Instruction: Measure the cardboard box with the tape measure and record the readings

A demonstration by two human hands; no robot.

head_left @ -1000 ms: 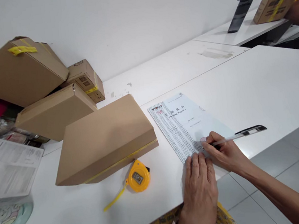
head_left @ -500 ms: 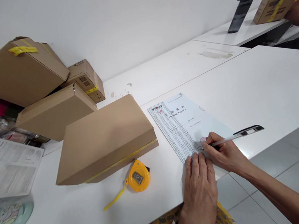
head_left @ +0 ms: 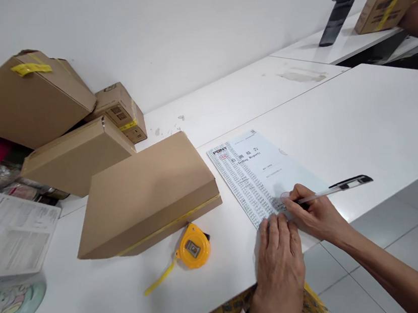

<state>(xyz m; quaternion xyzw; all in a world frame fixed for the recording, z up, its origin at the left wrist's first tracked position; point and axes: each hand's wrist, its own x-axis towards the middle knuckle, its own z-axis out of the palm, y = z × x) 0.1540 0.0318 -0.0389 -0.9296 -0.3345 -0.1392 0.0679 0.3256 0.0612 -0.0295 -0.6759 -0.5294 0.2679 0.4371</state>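
Pen [head_left: 340, 187] slightly shifted in right hand [head_left: 315, 215]

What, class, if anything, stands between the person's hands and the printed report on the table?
Nothing visible does: the left hand lies on the lower end of the report, and the right hand holds a pen over it. The tape measure and nearest cardboard box sit left of the report.

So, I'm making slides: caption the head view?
Right hand holding pen over testing report, left hand at its near edge.
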